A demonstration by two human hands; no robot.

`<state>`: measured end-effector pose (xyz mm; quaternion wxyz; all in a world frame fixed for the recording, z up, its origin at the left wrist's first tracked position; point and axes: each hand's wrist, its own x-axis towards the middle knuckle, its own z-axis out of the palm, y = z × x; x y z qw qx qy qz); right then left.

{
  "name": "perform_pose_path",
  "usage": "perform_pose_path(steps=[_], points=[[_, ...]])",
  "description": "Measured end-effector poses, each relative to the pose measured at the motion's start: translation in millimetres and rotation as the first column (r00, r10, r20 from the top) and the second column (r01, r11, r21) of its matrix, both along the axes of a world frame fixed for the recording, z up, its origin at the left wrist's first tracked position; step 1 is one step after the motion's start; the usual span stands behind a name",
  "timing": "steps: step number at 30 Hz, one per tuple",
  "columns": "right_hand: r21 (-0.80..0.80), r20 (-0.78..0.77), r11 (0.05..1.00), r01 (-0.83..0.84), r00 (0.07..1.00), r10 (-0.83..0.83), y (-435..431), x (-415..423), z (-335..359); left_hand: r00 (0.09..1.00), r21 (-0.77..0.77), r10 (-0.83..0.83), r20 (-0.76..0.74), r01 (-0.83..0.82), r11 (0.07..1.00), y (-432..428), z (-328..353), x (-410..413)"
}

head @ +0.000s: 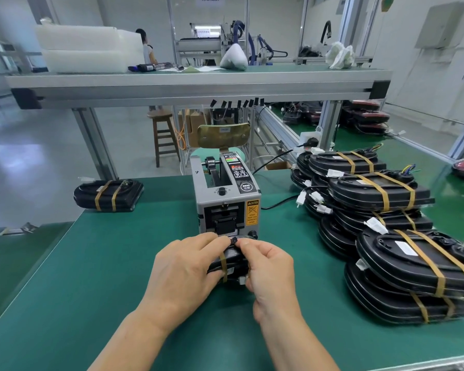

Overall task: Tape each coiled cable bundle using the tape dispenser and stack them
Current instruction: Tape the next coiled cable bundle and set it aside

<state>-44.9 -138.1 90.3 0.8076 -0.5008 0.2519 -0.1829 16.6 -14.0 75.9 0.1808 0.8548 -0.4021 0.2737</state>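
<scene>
1. Low in the centre of the frame, the left hand [182, 271] grips a black coiled cable bundle [232, 259] from its left side, fingers curled over the top.
2. The right hand [268, 266] is at the bundle's right end. Thumb and forefinger are pinched together at its top edge on what looks like a small black piece of tape [235, 240].
3. The bundle is held just above the green bench mat [91, 290], right in front of the dispenser's outlet. One tan tape band [223, 266] already circles it near the left hand.
4. Judgement: the taping step is in hand, with one band on and a further piece being pressed down. The next move calls for smoothing that piece flat while the left hand stops the coil springing open, then carrying the bundle to a pile.
5. Just beyond, mid-frame, stands the grey box-shaped electric tape dispenser [227, 210] with a yellow caution label.
6. At the right of the frame sit stacks of black oval bundles [413, 266] bound with tan bands. A single taped bundle [109, 195] lies mid-left.
7. Farthest, short black tape strips [239, 103] hang from the aluminium shelf edge [198, 87] in the upper centre.
</scene>
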Motion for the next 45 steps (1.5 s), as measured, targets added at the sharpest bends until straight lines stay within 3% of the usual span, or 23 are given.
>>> perform_pose_path(steps=[32, 35, 38, 40, 45], points=[[-0.044, 0.008, 0.999, -0.011, 1.000, 0.012, -5.0, 0.9, -9.9, 1.000, 0.022, -0.021, 0.008, 0.021, 1.000, 0.3, -2.1, 0.9], [-0.245, -0.033, 0.967, 0.069, 0.996, -0.080, -15.3, 3.2, -20.7, 1.000, 0.035, -0.020, 0.015, 0.019, 0.999, -1.3, -2.8, 1.2], [-0.531, -0.040, 0.837, 0.136, 0.982, -0.185, -34.9, 5.4, -25.1, 1.000, 0.025, -0.017, 0.009, 0.017, 1.000, -1.0, -2.6, 1.1], [-0.613, -0.042, 0.785, 0.083, 0.990, -0.138, -43.9, 6.7, -22.4, 1.000, 0.034, -0.016, 0.013, 0.015, 0.999, -0.5, -2.4, 0.7], [-0.798, -0.241, 0.581, -0.156, 0.968, -0.071, -42.8, 17.2, -20.2, 1.000, 0.043, -0.005, -0.012, 0.005, 0.999, -0.6, -4.0, -0.5]])
